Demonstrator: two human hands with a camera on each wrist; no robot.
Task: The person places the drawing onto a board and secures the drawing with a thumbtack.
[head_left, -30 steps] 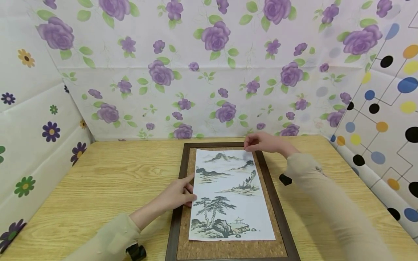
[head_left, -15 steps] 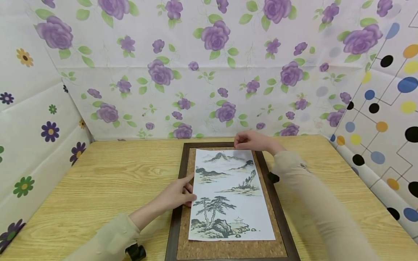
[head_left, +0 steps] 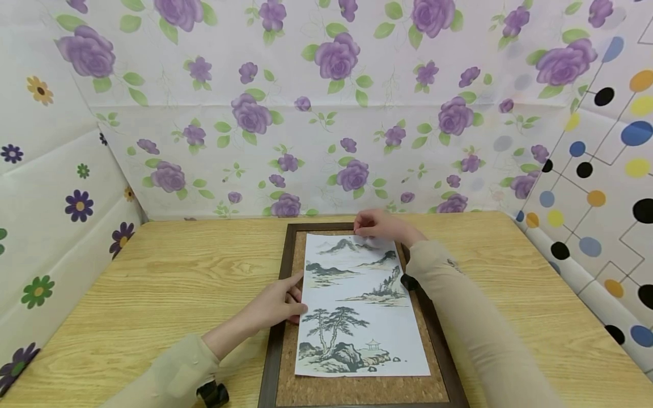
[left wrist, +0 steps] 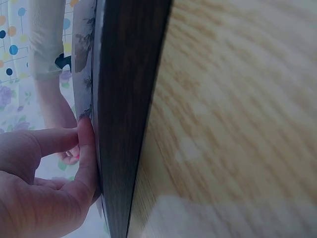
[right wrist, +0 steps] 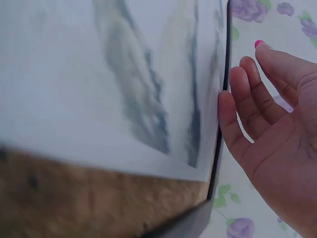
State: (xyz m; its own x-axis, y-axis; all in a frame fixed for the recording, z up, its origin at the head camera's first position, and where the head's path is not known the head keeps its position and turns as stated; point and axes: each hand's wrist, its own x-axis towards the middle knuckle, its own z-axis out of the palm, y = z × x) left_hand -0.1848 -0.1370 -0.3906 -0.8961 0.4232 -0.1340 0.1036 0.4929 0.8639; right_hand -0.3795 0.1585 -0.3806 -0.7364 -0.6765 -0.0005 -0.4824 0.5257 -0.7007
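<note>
A sheet of paper point(head_left: 357, 334) printed with an ink landscape lies on a cork board point(head_left: 362, 391) with a dark wooden frame. The left hand point(head_left: 272, 303) rests at the paper's left edge, index finger and thumb spread along it. In the left wrist view, its fingertips point(left wrist: 85, 126) press beside the dark frame. The right hand point(head_left: 382, 225) is over the paper's top edge, near the middle. Between its thumb and index finger it pinches a tiny pink pushpin point(right wrist: 258, 43). Its other fingers are loosely bent beside the frame in the right wrist view.
The board lies on a light wooden table point(head_left: 199, 272). A purple flowered sheet point(head_left: 306, 130) hangs behind it, with patterned sheets at both sides. The right sleeve point(head_left: 474, 323) crosses the frame's right side. A dark strap point(head_left: 213, 392) shows below the left cuff.
The right hand has moved left along the paper's top edge, from its right corner toward the middle, carrying the pushpin. The left hand and the paper have stayed in place.
</note>
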